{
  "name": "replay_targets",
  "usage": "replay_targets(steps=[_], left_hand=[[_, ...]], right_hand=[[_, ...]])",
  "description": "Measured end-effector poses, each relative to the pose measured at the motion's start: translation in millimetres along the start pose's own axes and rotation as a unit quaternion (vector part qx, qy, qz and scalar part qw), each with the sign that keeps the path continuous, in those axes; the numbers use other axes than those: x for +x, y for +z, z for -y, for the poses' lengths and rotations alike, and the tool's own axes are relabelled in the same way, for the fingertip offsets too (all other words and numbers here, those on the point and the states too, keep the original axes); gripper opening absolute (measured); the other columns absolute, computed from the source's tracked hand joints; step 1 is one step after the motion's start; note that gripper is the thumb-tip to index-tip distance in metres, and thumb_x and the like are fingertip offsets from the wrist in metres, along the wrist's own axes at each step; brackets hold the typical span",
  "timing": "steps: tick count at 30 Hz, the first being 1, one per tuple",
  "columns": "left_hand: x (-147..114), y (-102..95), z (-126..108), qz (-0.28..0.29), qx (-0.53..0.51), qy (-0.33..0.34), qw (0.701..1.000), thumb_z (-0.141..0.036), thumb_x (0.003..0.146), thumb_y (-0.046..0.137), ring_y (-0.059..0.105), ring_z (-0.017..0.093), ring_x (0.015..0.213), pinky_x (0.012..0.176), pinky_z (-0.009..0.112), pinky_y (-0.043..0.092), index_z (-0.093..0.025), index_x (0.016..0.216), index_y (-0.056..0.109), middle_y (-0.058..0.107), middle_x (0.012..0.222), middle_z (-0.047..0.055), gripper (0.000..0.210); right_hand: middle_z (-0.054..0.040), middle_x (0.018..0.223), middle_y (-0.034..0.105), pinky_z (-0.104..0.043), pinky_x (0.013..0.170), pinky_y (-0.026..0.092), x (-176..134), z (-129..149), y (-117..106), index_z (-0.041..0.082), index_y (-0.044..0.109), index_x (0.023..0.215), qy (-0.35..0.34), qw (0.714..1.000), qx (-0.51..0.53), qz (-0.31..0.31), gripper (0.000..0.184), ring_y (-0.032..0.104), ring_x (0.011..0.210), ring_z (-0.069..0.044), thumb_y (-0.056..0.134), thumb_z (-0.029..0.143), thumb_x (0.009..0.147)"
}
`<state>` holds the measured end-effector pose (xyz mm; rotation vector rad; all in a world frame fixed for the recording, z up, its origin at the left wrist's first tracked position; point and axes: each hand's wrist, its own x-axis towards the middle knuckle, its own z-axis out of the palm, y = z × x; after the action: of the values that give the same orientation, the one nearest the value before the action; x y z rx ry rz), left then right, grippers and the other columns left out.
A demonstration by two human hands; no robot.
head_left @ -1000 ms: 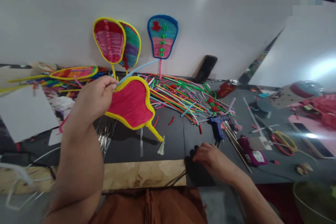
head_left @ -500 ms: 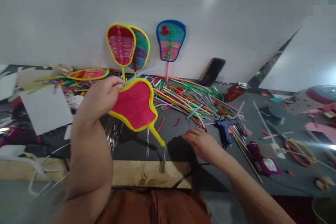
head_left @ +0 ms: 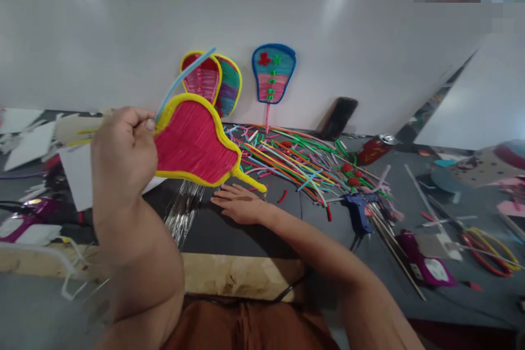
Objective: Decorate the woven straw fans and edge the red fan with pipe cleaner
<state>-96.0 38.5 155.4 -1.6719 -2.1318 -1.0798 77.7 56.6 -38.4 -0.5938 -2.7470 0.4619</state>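
My left hand [head_left: 125, 156] is closed on the upper edge of a red hand fan [head_left: 192, 145] with a fuzzy yellow rim and a yellow handle pointing down to the right. A light blue pipe cleaner [head_left: 182, 77] sticks up from the same fingers. Below the fan's handle, my right hand [head_left: 238, 205] lies palm down on the dark tabletop, its fingers stretched out to the left. Beside those fingertips is a bundle of thin silver strands [head_left: 184, 216], partly hidden by the fan and my left arm.
Against the white board stand a blue-rimmed fan [head_left: 274, 74], two yellow-rimmed fans [head_left: 230, 87] and a phone [head_left: 339, 117]. Pipe cleaners [head_left: 295, 167] are heaped before them. Rightward are a red can [head_left: 376, 149], a blue glue gun [head_left: 359, 213] and scissors [head_left: 488, 249].
My left hand has lifted the fan up and left, and the light blue pipe cleaner now points more upward. My right hand has moved left across the table to below the fan.
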Motion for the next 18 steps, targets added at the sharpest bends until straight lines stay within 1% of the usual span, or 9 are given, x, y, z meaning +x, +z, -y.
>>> replay_targets(steps=[3,6,9,11,12,13,15,16,18], left_hand=[[-1,-3.0,0,0.023,-0.007,0.002,1.000,-0.026,0.082,0.043,0.060,0.020,0.088,0.084,0.034,0.046,-0.017,0.096,0.066,0.068,0.091,0.005,0.028],[-1,-8.9,3,0.060,-0.014,-0.002,0.998,-0.027,0.081,0.041,0.060,0.022,0.086,0.082,0.036,0.045,-0.020,0.096,0.064,0.066,0.089,0.004,0.028],[-3,-5.6,7,0.127,-0.014,0.002,0.992,-0.032,0.083,0.039,0.060,0.021,0.079,0.071,0.034,0.044,-0.028,0.088,0.061,0.063,0.080,0.000,0.023],[-7,6.4,6,0.199,-0.035,0.027,0.979,-0.032,0.082,0.040,0.060,0.021,0.076,0.068,0.033,0.043,-0.029,0.084,0.059,0.064,0.079,-0.001,0.020],[-10,15.3,3,0.246,-0.053,0.049,0.966,-0.031,0.081,0.040,0.060,0.021,0.078,0.069,0.033,0.043,-0.027,0.085,0.059,0.065,0.083,-0.001,0.020],[-15,25.7,0,0.311,-0.072,0.079,0.944,-0.029,0.081,0.039,0.059,0.021,0.078,0.070,0.032,0.043,-0.025,0.086,0.059,0.066,0.085,0.000,0.021],[-28,49.1,-8,0.425,-0.096,0.143,0.888,-0.023,0.083,0.033,0.059,0.019,0.081,0.072,0.031,0.043,-0.020,0.086,0.059,0.066,0.087,0.002,0.026],[-36,61.0,-13,0.454,-0.104,0.160,0.870,-0.022,0.082,0.034,0.059,0.018,0.077,0.071,0.029,0.042,-0.020,0.081,0.059,0.066,0.082,0.001,0.025],[-52,82.4,-22,0.493,-0.104,0.189,0.843,-0.021,0.083,0.033,0.059,0.017,0.078,0.070,0.028,0.041,-0.019,0.081,0.059,0.066,0.083,0.001,0.026]], right_hand=[[-0.0048,0.132,0.055,-0.034,0.108,0.035,1,1,1,0.019,0.054,0.124,-0.008,0.998,0.027,-0.049,0.045,0.044,0.127,-0.021,0.062,0.023,0.080],[-0.0051,0.124,0.061,-0.036,0.104,0.040,-31,-11,-8,0.021,0.060,0.115,0.031,0.996,0.033,-0.082,0.035,0.048,0.124,-0.021,0.059,0.018,0.081],[-0.0051,0.113,0.067,-0.035,0.102,0.043,-72,-40,-28,0.024,0.066,0.103,0.083,0.988,0.050,-0.122,0.031,0.057,0.114,-0.021,0.058,0.010,0.077],[-0.0074,0.108,0.068,-0.036,0.096,0.047,-92,-59,-47,0.021,0.067,0.100,0.135,0.975,0.060,-0.165,0.029,0.061,0.107,-0.021,0.052,0.010,0.079],[-0.0085,0.105,0.069,-0.038,0.092,0.050,-100,-65,-57,0.020,0.067,0.100,0.160,0.967,0.062,-0.188,0.028,0.063,0.103,-0.022,0.048,0.011,0.081],[-0.0092,0.101,0.070,-0.039,0.086,0.053,-105,-68,-66,0.018,0.066,0.100,0.187,0.957,0.064,-0.214,0.028,0.065,0.097,-0.022,0.045,0.013,0.084],[-0.0091,0.092,0.070,-0.038,0.074,0.056,-111,-65,-83,0.016,0.064,0.102,0.238,0.930,0.071,-0.271,0.027,0.067,0.084,-0.021,0.041,0.019,0.088],[-0.0086,0.090,0.070,-0.037,0.070,0.056,-112,-60,-90,0.016,0.064,0.103,0.263,0.912,0.079,-0.304,0.027,0.067,0.079,-0.020,0.041,0.022,0.090],[-0.0079,0.091,0.070,-0.034,0.070,0.055,-112,-45,-99,0.017,0.062,0.105,0.297,0.882,0.093,-0.355,0.028,0.066,0.077,-0.019,0.041,0.026,0.091]])
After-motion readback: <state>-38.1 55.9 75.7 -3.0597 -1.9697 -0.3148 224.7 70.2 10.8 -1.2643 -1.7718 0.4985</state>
